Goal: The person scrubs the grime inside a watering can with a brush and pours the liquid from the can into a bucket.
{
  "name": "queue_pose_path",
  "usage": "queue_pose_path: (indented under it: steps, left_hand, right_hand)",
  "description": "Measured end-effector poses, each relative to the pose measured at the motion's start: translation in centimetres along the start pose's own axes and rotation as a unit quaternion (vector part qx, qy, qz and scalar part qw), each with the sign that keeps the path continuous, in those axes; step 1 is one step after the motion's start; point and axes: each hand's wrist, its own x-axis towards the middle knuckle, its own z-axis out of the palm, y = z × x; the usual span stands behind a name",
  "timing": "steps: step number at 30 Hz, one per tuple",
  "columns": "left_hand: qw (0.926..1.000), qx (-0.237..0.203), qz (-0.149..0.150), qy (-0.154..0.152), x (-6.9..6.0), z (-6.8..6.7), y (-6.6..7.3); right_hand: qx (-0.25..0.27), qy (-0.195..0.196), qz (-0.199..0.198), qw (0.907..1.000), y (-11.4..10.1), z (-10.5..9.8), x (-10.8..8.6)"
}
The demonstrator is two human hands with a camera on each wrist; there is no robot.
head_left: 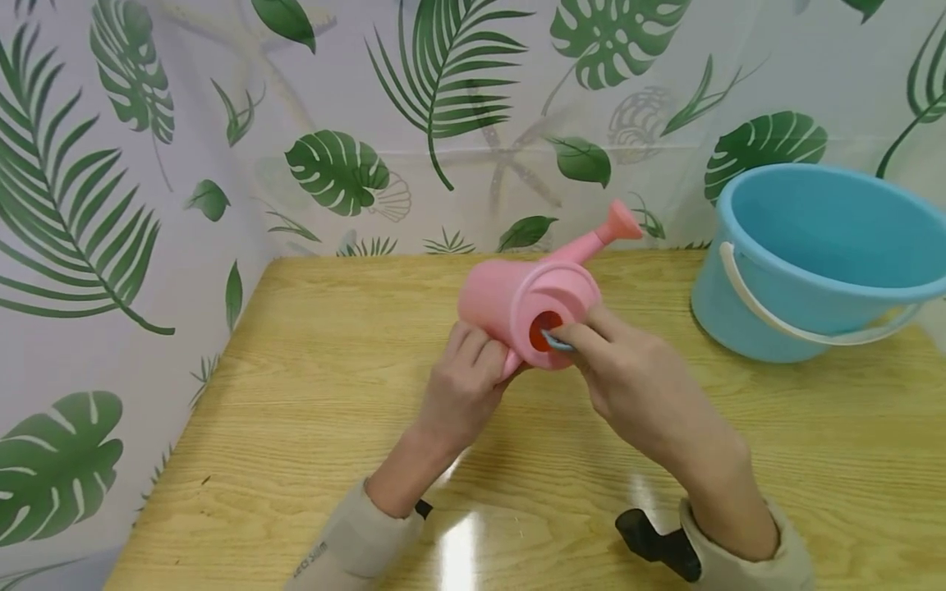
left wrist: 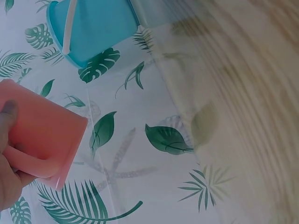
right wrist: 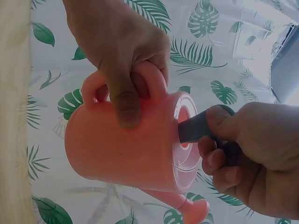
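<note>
A pink watering can (head_left: pixel 491 300) is tipped on its side above the table, its spout (head_left: pixel 584 246) towards the back right. My left hand (head_left: pixel 464 382) grips its handle (right wrist: pixel 156 77), the thumb lying along the can's wall in the right wrist view. In my right hand (head_left: pixel 643 377) is a flat blue-grey piece (right wrist: pixel 194 127), pinched between thumb and fingers. Its far end reaches into the can's round top opening (head_left: pixel 543 324), where the inside looks red-orange. That end is hidden, and I cannot tell what kind of thing it is.
On the right of the wooden table (head_left: pixel 318 394) stands a light blue bucket (head_left: pixel 761 304) with a white handle (head_left: pixel 746 295). Leaf-patterned sheeting (head_left: pixel 332 90) covers the wall behind and to the left.
</note>
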Motion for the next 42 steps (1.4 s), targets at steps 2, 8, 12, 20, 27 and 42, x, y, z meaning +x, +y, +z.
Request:
queue_pose_path:
  steps: [2,8,12,20,27,42]
  left_hand:
    - [1.0000,0.007,0.000,0.002,0.0,-0.1,-0.1]
    - [0.9999,0.001,-0.012,0.006,0.0,0.0,0.0]
    - [0.9998,0.005,-0.018,-0.005,0.0,0.1,0.2]
    - [0.9991,0.028,-0.028,0.018,-0.3,-0.2,0.0]
    - [0.9991,0.033,-0.014,0.021,-0.4,-0.4,0.0]
    - [0.9991,0.010,0.024,0.032,-0.6,-0.8,-0.3]
  right_hand:
    - [0.039,-0.011,0.011,0.9991,0.1,0.0,-0.1]
    - [0.257,0.002,0.076,0.9634,1.0,-0.2,0.2]
    - [0.342,0.032,0.151,0.9270,0.4,-0.7,0.2]
    - [0.361,0.084,0.199,0.9070,-0.9,-1.1,-0.3]
    - [0.258,0.066,0.070,0.9614,-1.2,0.3,-0.5]
    - [0.043,0.045,-0.016,0.9980,-1.7,0.8,-1.0]
